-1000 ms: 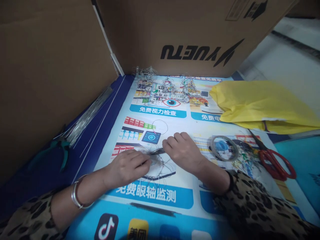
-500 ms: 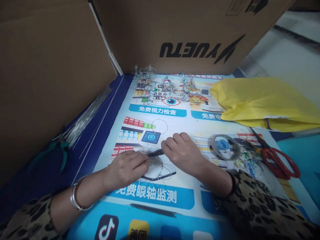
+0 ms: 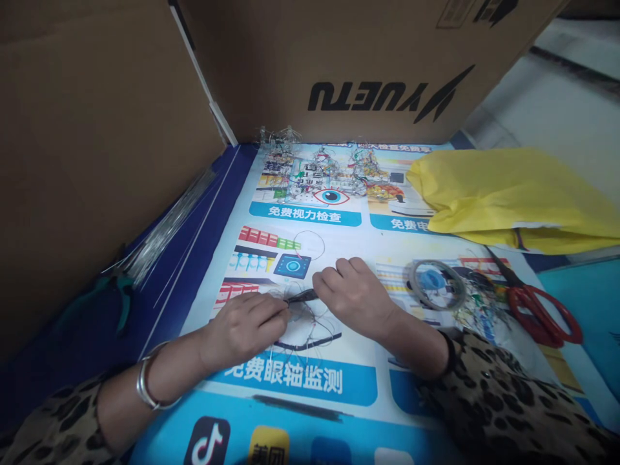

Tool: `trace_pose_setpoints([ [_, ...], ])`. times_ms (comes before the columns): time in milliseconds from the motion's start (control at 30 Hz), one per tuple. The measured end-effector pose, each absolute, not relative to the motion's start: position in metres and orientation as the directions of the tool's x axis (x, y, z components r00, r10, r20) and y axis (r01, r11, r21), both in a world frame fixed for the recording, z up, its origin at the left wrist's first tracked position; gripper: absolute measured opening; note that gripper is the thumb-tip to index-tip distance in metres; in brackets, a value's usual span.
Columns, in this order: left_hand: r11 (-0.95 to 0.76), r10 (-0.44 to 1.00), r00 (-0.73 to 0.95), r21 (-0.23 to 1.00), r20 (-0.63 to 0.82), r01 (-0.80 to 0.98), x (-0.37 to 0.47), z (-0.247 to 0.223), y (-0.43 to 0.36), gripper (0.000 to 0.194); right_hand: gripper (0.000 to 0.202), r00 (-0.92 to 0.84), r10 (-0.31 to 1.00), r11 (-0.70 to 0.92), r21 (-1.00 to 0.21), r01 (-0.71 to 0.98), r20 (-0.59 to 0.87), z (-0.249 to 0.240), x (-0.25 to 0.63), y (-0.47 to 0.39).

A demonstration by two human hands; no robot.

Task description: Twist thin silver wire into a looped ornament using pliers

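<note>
Here, right hand (image 3: 352, 295) tight around a tapered metal tool (image 3: 302, 296), left hand (image 3: 248, 327) closed at its tip.

Both bare hands (image 3: 300, 307) curl into loose fists, knuckles up — silver bangle (image 3: 149, 382) on the left wrist.

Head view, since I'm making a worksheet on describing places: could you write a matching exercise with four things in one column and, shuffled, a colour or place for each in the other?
1. Scissors
2. Pliers at the far left
3. Large cloth or bag
4. Round ring

A. Yellow, farther back than the scissors
B. Between the right hand and the scissors
C. Red handles
D. Teal handles, beside a bundle of wires

Pairs: 1-C; 2-D; 3-A; 4-B
</note>
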State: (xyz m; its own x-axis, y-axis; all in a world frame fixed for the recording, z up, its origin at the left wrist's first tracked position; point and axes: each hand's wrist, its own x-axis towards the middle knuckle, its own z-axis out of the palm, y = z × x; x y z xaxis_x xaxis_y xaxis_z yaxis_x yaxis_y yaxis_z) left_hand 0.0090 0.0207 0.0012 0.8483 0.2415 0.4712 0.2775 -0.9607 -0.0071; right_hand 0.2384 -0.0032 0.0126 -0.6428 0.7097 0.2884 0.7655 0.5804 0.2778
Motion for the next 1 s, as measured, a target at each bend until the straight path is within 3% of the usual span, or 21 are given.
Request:
trace_pose_setpoints([
  [567,-0.950,0.269,0.851,-0.019,0.450,0.311,0.0088,-0.0015,0.0164,0.008,0.016,-0.652,0.710,0.592,0.278,0.757,0.264,0.0196,0.2399,-0.0048],
  [1000,-0.956,0.277,0.832,0.052,0.481,0.288,0.0096,-0.0007,0.0152,0.013,0.018,-0.655,0.690,0.584,0.297,0.755,0.308,0.0165,0.2383,-0.0050],
])
